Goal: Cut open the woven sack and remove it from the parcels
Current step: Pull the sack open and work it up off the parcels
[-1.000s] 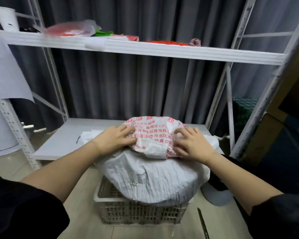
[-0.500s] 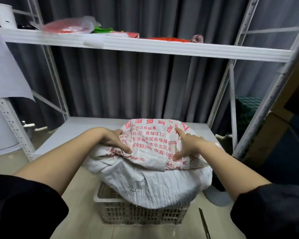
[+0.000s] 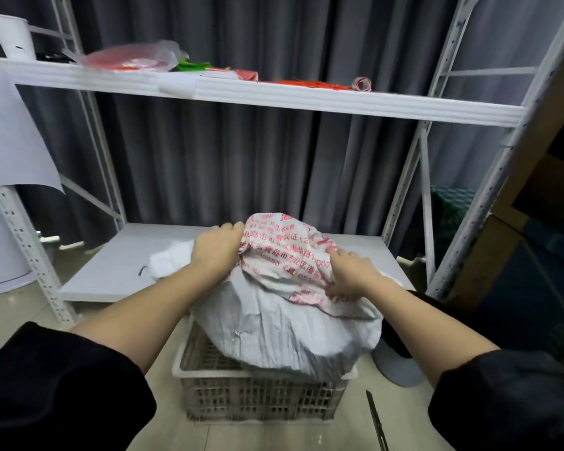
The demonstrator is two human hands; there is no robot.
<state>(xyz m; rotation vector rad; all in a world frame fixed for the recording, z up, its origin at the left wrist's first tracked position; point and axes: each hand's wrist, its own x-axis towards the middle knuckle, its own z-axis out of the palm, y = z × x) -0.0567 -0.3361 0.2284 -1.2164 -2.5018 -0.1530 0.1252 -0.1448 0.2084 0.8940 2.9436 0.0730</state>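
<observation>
- The woven sack sits in the crate, which stands on the floor before the lower shelf.
- A knife lies on the floor, right of the crate.
- The upper shelf is above.

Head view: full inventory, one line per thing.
sack: 1, white with red print, in the crate
crate: 1, off-white, on the floor
knife: 1, dark, on the floor right of the crate
rack: 1, white, behind the crate
cup: 1, white, top shelf, left
bag: 1, clear over red, top shelf
curtain: 1, grey, behind the rack
paper: 1, white, hanging at left
left hand: grips the printed sack top
right hand: grips the printed sack top
</observation>
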